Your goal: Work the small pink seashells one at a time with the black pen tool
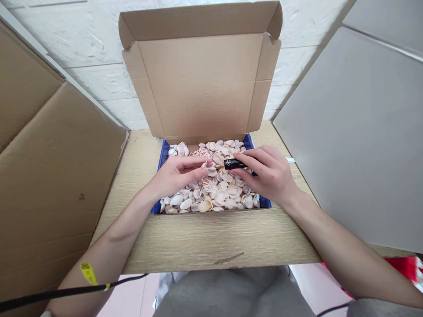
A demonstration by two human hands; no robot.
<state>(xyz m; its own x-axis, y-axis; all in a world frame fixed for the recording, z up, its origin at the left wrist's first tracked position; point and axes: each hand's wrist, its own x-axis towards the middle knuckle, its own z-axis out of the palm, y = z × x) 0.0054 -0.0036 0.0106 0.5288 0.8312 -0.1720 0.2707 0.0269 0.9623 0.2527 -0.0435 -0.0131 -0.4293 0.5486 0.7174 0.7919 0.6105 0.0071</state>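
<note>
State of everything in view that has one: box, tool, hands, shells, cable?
Cardboard box: lid open, raised toward the wall.
Seashells: loose, heaped in the box.
Black handheld tool: gripped, brass-coloured tip pointing at the left hand; power state can't be told.
Small shell: pinched in the left hand.
Left hand: closed on the small shell.
Right hand: closed on the black handheld tool.
Black cable: yellow tag attached.

The box (pixel 201 88) sits open on the bench (pixel 211 246), its lid raised at the back, against the wall (pixel 95 79). Shells (pixel 221 193) lie all through its tray. A cardboard panel (pixel 62 154) stands left of the box, another panel (pixel 357 132) right. Before the box runs a bare strip of bench.
</note>
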